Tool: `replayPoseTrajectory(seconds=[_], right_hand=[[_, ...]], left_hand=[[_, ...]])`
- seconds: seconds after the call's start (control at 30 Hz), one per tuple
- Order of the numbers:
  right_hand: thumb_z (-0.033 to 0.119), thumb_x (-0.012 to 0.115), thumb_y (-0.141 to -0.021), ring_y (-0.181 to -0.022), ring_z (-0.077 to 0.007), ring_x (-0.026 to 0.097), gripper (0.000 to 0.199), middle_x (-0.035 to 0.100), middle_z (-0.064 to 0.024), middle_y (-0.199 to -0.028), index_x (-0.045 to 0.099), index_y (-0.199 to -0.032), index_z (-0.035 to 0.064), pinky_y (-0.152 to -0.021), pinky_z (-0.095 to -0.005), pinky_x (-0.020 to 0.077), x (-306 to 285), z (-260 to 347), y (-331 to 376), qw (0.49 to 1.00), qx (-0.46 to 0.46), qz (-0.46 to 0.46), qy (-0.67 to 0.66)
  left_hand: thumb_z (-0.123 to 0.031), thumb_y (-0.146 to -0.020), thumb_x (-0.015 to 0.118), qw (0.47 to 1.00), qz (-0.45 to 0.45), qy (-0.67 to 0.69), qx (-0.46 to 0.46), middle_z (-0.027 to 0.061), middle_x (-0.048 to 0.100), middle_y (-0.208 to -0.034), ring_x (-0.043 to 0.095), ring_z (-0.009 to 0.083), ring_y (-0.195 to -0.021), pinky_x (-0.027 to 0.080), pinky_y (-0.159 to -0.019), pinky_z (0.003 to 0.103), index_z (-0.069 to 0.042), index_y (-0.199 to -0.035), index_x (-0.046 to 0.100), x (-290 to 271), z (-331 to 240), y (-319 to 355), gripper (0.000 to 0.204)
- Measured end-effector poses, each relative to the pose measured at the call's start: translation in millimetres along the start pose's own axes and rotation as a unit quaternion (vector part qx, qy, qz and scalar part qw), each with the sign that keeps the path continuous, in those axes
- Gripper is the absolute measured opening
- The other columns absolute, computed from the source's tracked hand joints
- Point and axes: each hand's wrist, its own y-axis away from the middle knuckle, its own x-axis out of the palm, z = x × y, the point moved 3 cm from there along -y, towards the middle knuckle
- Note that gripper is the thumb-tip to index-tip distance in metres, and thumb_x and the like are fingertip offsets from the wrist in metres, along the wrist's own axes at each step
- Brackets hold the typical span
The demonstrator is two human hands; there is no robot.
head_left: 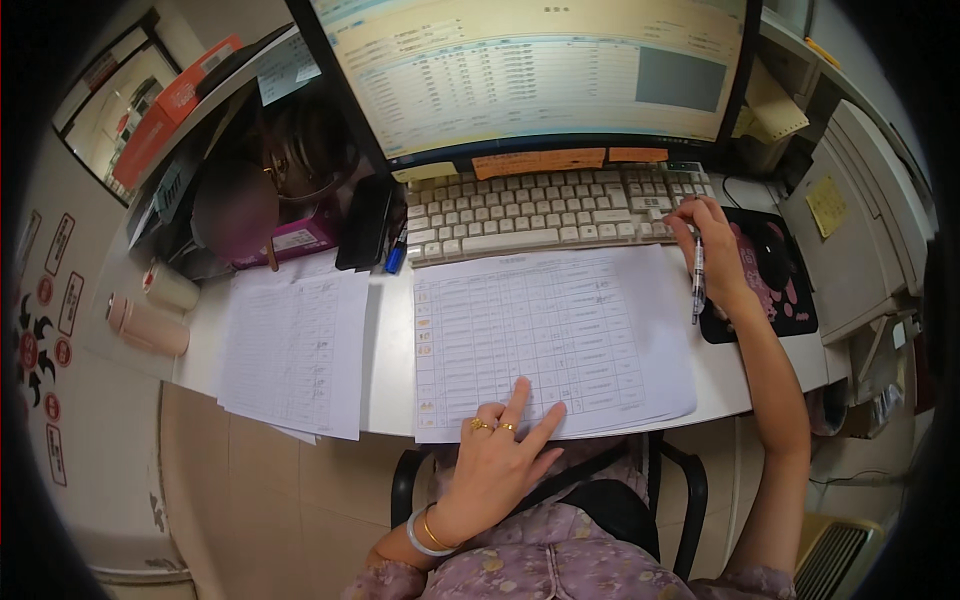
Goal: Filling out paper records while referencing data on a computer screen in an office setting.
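- Nearest, I see the left hand [497, 470] with index and middle fingers spread on the white, table-printed paper sheets [500, 335] at the desk's near edge, perhaps marking a row and steadying them.
- Left of these, the white, handwritten-on paper stack [285, 350] lies apart, probably to avoid mixing.
- Farther right, the right hand [718, 255] bends its fingers over the cream plastic keyboard's [540, 210] right end, a slim clear pen [697, 285] tucked in, likely for convenience; I cannot tell whether keys are pressed.
- Farthest, the wide black-framed monitor [520, 90] faces me, presumably for easy reading.
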Motion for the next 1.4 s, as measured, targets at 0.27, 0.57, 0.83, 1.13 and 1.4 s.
replayPoseTrajectory(seconds=[0.27,0.57,0.83,1.13,1.4], right_hand=[[0.010,0.068,-0.093,-0.089,-0.0346,0.060,0.013,0.060,-0.0150,-0.100,0.060,-0.100,0.0030,-0.077,-0.0384,0.0494,0.3,-4.5,0.3,1.000,-0.019,-0.001,-0.009],[0.012,0.067,-0.095,-0.088,-0.0272,0.064,0.014,0.060,-0.0136,-0.102,0.060,-0.101,0.0014,-0.078,-0.0345,0.0511,0.8,-1.4,-1.9,1.000,-0.009,0.010,-0.006],[0.012,0.067,-0.094,-0.087,-0.0276,0.064,0.014,0.060,-0.0137,-0.102,0.061,-0.103,0.0020,-0.078,-0.0349,0.0510,-4.0,-2.5,-1.1,1.000,-0.008,0.002,0.003],[0.011,0.059,-0.101,-0.082,-0.0163,0.063,0.010,0.067,-0.0083,-0.096,0.059,-0.102,0.0014,-0.078,-0.0270,0.0492,-16.1,-10.6,-6.6,0.999,0.019,-0.016,-0.028],[0.015,0.063,-0.097,-0.097,-0.0331,0.061,0.015,0.061,-0.0184,-0.105,0.059,-0.103,0.0026,-0.083,-0.0383,0.0508,-12.5,-34.8,-17.2,0.999,0.028,-0.038,-0.003]], left_hand=[[-0.026,-0.077,0.082,1.000,0.002,0.021,0.006,0.0212,0.049,-0.145,0.051,0.0305,-0.095,0.044,-0.082,0.038,-0.023,-0.132,0.064,1.0,1.2,0.0,0.058],[-0.025,-0.076,0.083,1.000,0.005,0.013,0.007,0.0218,0.050,-0.144,0.050,0.0288,-0.092,0.043,-0.081,0.038,-0.022,-0.132,0.064,-0.8,1.9,-1.0,0.060],[-0.025,-0.076,0.083,1.000,0.015,0.006,0.011,0.0206,0.050,-0.145,0.051,0.0290,-0.092,0.045,-0.081,0.037,-0.023,-0.131,0.066,-1.0,1.2,-3.9,0.058],[-0.027,-0.071,0.085,0.999,0.038,0.002,0.032,0.0190,0.050,-0.146,0.051,0.0283,-0.087,0.047,-0.078,0.036,-0.023,-0.126,0.069,-9.9,5.4,-15.7,0.057],[-0.028,-0.064,0.089,0.999,0.040,-0.029,0.018,0.0189,0.051,-0.146,0.049,0.0275,-0.083,0.047,-0.075,0.035,-0.024,-0.125,0.070,-7.5,5.6,-11.6,0.065]])
